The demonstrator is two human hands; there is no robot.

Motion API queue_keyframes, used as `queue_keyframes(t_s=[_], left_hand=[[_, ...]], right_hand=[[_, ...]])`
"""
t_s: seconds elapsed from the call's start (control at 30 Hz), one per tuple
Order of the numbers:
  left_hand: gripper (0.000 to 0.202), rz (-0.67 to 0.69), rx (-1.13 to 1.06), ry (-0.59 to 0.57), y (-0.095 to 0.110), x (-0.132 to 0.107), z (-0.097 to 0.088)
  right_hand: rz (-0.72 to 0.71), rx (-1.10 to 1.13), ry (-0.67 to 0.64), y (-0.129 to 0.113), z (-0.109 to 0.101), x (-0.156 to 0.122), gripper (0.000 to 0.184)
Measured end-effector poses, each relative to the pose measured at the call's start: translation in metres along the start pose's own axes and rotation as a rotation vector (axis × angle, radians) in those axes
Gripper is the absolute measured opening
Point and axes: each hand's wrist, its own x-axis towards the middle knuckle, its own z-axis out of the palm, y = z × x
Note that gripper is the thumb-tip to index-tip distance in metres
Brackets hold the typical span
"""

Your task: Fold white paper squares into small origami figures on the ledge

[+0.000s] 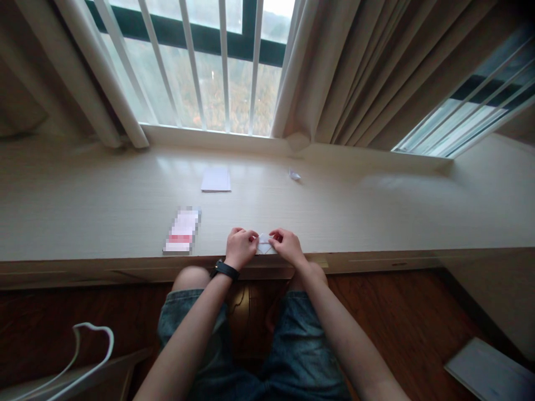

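Note:
A small folded piece of white paper (264,243) lies at the front edge of the pale desk (376,214), between my two hands. My left hand (242,246), with a black watch on its wrist, pinches the paper's left side. On the right side, the fingers of my right hand (286,245) close on the same paper. Its middle rises to a small peak, and creases show towards the desk edge. My fingertips cover both of its ends.
A blurred-out phone-like rectangle (181,229) lies left of my hands. Farther back are a stack of white paper sheets (216,180) and a small folded paper piece (295,175). Curtains (334,67) and a barred window stand behind. A white-handled bag (111,340) is at lower left.

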Motion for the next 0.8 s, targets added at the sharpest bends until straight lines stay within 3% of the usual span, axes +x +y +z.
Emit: queue_keyframes(t_s=[0.27,0.6,0.8], left_hand=[[0.017,0.046,0.032,0.039,-0.005,-0.003,0.004],[0.025,0.119,0.11,0.035,-0.002,-0.008,0.001],[0.024,0.129,0.143,0.012,-0.001,-0.01,0.001]], right_hand=[[-0.104,-0.079,-0.035,0.005,0.002,0.001,0.03],[-0.238,-0.153,-0.018,0.013,0.007,-0.004,0.026],[-0.238,-0.192,0.02,0.012,0.01,-0.008,0.027]])
